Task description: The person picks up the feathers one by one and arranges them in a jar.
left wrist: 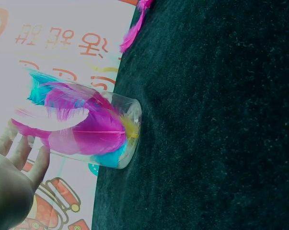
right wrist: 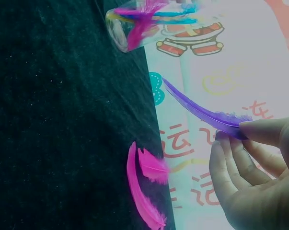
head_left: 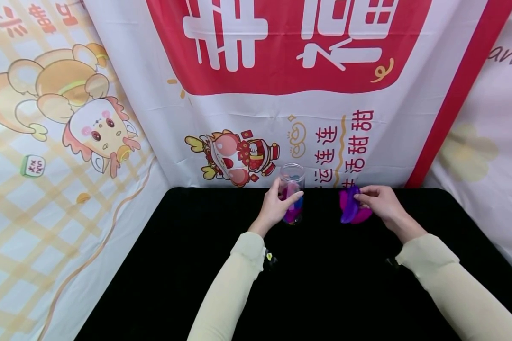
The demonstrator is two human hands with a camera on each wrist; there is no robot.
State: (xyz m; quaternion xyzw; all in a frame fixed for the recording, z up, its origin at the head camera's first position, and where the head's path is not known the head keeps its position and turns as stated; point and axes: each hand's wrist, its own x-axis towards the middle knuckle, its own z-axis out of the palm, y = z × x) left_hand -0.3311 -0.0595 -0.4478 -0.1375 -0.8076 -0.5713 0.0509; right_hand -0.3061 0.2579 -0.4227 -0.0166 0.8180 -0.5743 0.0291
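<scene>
A clear cylinder-shaped cup (head_left: pixel 292 173) stands at the far edge of the black table. My left hand (head_left: pixel 275 207) grips its side, thumb in front in the head view. Inside it, as the left wrist view shows, are magenta feathers (left wrist: pixel 94 136), a white feather (left wrist: pixel 53 120), blue feathers (left wrist: pixel 37 88) and a bit of yellow at the bottom. To the right, my right hand (head_left: pixel 385 203) pinches one end of a purple feather (right wrist: pixel 197 109) between thumb and fingers, above the table. Two pink feathers (right wrist: pixel 140 191) lie on the cloth below it.
Black cloth covers the table (head_left: pixel 324 284). Directly behind its far edge hangs a printed red and white fabric backdrop (head_left: pixel 247 109). Printed cloth walls stand on the left (head_left: pixel 47 213) and on the right (head_left: pixel 473 189).
</scene>
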